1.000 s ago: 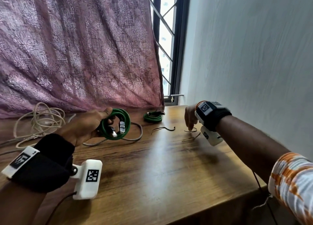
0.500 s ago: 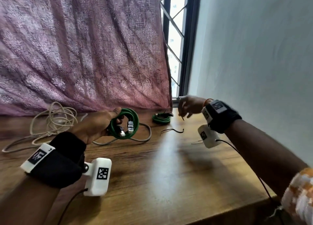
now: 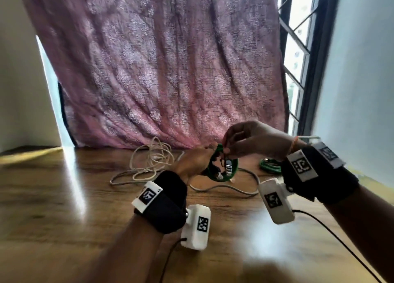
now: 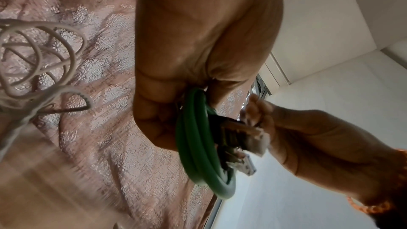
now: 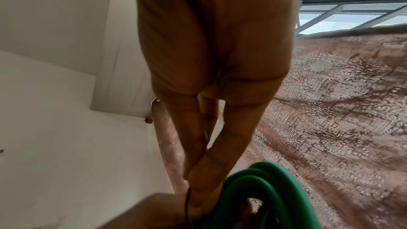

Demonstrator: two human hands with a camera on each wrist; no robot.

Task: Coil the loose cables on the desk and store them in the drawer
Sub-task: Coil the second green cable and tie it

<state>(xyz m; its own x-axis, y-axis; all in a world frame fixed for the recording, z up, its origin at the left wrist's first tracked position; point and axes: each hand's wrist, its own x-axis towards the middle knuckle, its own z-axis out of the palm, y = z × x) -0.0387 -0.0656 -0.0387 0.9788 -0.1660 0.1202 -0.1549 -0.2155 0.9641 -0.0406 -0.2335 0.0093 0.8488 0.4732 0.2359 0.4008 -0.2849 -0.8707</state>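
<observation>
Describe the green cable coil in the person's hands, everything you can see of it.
The green cable coil is a smooth, rubbery-looking cord wound into a small ring of several loops, with two clear plastic plug ends lying inside the ring. The left hand grips one side of it, holding it on edge above the wooden desk. The right hand pinches a thin dark tie at its upper edge.

Both forearms extended forward over the desk, each wrist banded in black with white marker blocks. The left hand was curled closed, fingers wrapped around a green cable coil. The right hand was raised just above it, wrist bent, fingertips pinched together on a thin dark tie at the coil's top.
</observation>
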